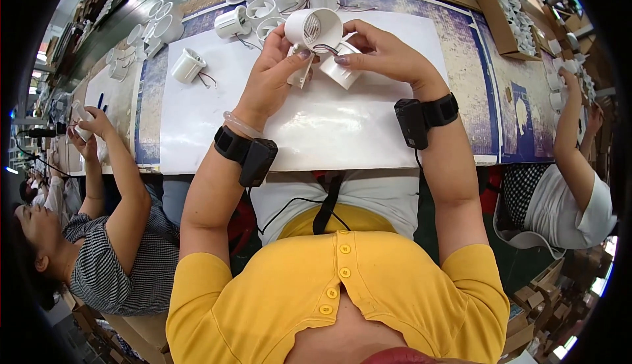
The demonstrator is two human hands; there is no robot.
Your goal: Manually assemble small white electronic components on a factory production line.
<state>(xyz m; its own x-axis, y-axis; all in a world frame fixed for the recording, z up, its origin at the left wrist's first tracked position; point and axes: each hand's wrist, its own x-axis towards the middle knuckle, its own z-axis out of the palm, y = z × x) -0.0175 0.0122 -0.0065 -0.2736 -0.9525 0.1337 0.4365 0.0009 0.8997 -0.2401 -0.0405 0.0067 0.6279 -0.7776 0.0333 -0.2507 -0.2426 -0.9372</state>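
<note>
Yellow top (270, 298) | left hand (271, 67) stretched forward, grasping white tube (329, 25) | right hand (382, 53) angled inward, pinching white cup (339, 74)

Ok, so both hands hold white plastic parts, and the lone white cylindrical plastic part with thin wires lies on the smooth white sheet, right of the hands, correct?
Wrong side: the head view shows the lone white cylindrical plastic part on the smooth white sheet left of the left hand and right hand. The rest stands.
</note>
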